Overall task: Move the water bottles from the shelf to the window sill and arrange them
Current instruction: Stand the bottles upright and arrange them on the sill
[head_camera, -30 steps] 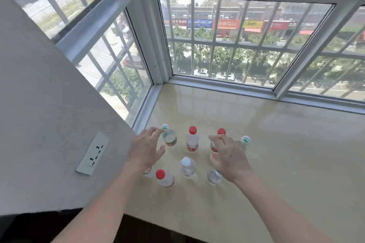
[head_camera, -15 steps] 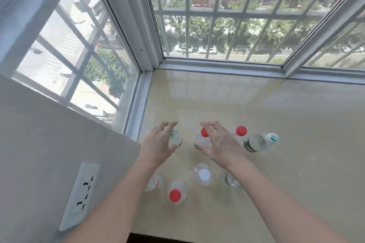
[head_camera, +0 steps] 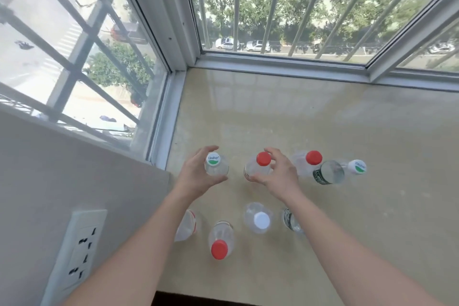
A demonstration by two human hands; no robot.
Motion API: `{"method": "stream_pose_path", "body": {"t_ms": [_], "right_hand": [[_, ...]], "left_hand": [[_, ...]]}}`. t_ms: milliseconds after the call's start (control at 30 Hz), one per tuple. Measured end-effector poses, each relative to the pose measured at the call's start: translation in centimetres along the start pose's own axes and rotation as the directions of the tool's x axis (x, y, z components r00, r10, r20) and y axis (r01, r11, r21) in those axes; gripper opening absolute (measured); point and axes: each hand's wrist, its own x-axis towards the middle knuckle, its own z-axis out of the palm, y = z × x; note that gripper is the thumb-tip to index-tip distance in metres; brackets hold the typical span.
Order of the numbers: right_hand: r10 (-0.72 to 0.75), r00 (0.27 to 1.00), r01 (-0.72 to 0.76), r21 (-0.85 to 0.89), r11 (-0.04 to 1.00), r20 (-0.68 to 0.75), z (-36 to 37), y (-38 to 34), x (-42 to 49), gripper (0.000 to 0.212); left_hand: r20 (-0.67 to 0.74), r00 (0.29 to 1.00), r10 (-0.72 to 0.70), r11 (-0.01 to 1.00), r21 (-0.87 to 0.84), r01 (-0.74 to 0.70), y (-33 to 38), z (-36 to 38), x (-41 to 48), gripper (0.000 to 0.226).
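Several clear water bottles stand in two rows on the beige window sill (head_camera: 310,119). My left hand (head_camera: 196,176) wraps around the far-left bottle with a white and green cap (head_camera: 215,164). My right hand (head_camera: 278,176) grips the neighbouring red-capped bottle (head_camera: 258,165). Further right in that far row are another red-capped bottle (head_camera: 308,161) and a green-labelled bottle (head_camera: 335,172). The near row holds a bottle half hidden by my left forearm (head_camera: 187,227), a red-capped bottle (head_camera: 221,241), a white-capped bottle (head_camera: 259,217) and one partly behind my right forearm (head_camera: 291,221).
Barred windows (head_camera: 273,20) close off the sill at the back and left, meeting in a corner frame (head_camera: 173,32). A grey wall (head_camera: 49,181) with a white socket (head_camera: 79,248) stands at the left. The sill's front edge (head_camera: 223,298) runs below my arms.
The view has tilted down and moved closer. Both hands, hovering spread over the far row before, have closed around the two leftmost far bottles.
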Motion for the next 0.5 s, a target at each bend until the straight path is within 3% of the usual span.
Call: {"method": "stream_pose_path", "body": {"t_ms": [200,500], "right_hand": [[0.008,1.000,-0.008,-0.021,1.000,-0.027,1.4,1.5,1.1,0.062],[-0.035,0.996,0.035,0.002,0.999,-0.080,2.8,1.8,1.5,0.062]], "left_hand": [[-0.050,0.999,0.003,1.000,-0.009,-0.004,-1.1,1.1,0.9,0.066],[-0.102,0.995,0.018,0.999,-0.035,-0.022,-1.4,1.1,1.1,0.062]]}}
